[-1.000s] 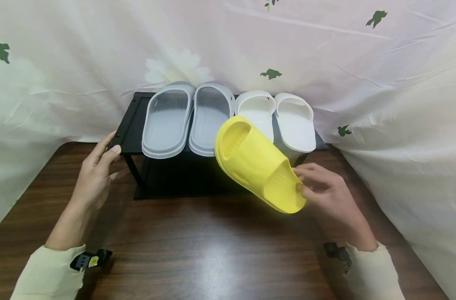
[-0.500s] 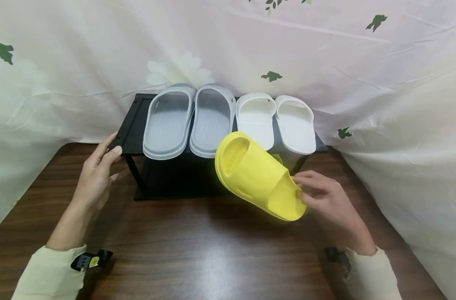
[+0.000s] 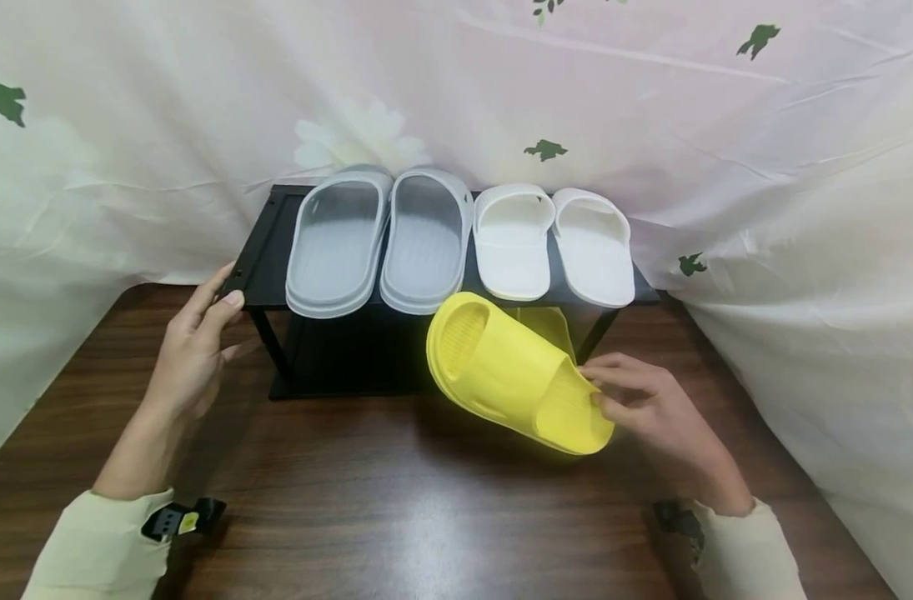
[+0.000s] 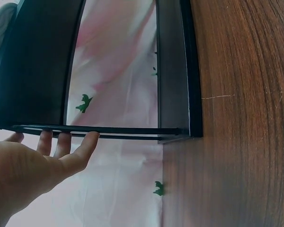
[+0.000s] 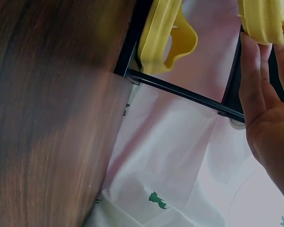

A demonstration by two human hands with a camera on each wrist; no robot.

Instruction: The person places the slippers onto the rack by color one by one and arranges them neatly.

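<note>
My right hand (image 3: 644, 408) pinches the heel end of a yellow slipper (image 3: 501, 367), thumb inside it. Tilted, with its toe to the left, the slipper hangs in front of the black shoe rack (image 3: 261, 250). Behind it a second yellow slipper (image 3: 549, 325) is partly hidden; the right wrist view shows this other slipper (image 5: 163, 38) on the lower shelf. At the rack's left end my left hand (image 3: 193, 350) rests with its thumb on the top corner. The left wrist view has its fairly straight fingers (image 4: 85, 146) touching the side bar.
On the top shelf stand two grey clogs, a left one (image 3: 332, 250) and a right one (image 3: 423, 250). Beside them are two white slippers, one nearer (image 3: 512, 258) and one farther right (image 3: 594, 258). Patterned cloth (image 3: 456, 92) hangs behind the brown wooden surface (image 3: 336, 500).
The right hand has lowered the yellow slipper from in front of the white slippers to below the top shelf's front edge, uncovering the second yellow slipper. The left hand stays put.
</note>
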